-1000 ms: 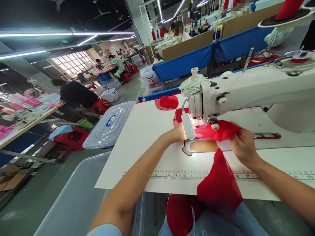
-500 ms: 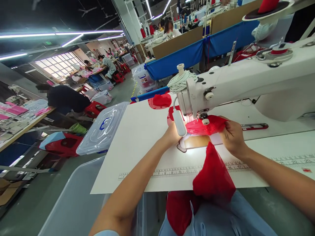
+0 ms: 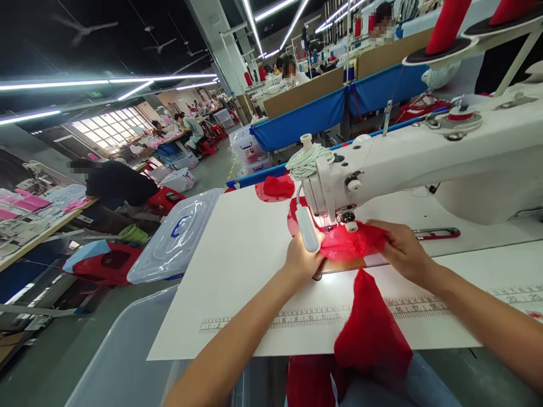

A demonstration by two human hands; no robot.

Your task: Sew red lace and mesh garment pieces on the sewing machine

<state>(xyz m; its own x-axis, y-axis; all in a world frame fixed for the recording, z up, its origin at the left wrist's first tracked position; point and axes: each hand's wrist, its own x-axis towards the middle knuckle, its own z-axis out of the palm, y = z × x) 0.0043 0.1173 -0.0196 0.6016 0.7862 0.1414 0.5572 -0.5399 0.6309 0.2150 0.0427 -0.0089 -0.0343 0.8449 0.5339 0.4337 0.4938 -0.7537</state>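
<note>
Red lace fabric point(image 3: 354, 240) is stretched between my two hands under the head of a white sewing machine point(image 3: 382, 169). My left hand point(image 3: 303, 251) grips its left end, with the fingers partly behind the machine's white lamp point(image 3: 307, 229). At the other end my right hand point(image 3: 403, 249) pinches the fabric between thumb and fingers. Another red fabric piece point(image 3: 369, 322) hangs over the table's front edge onto my lap. Beyond the needle area lie more red pieces point(image 3: 275, 188) on the white tabletop point(image 3: 229, 249).
A ruler scale point(image 3: 297, 319) runs along the table front. Right of my right hand lies a red-handled tool point(image 3: 439, 233). Left of the table are a lidded clear box point(image 3: 178, 232) and a translucent bin point(image 3: 123, 339). Red thread cones point(image 3: 447, 25) stand above the machine. Other people sit further off.
The red fabric between my hands has come toward me and shows wider below the machine head. Both hands have shifted slightly nearer, still gripping it. The camera view has tilted up a little.
</note>
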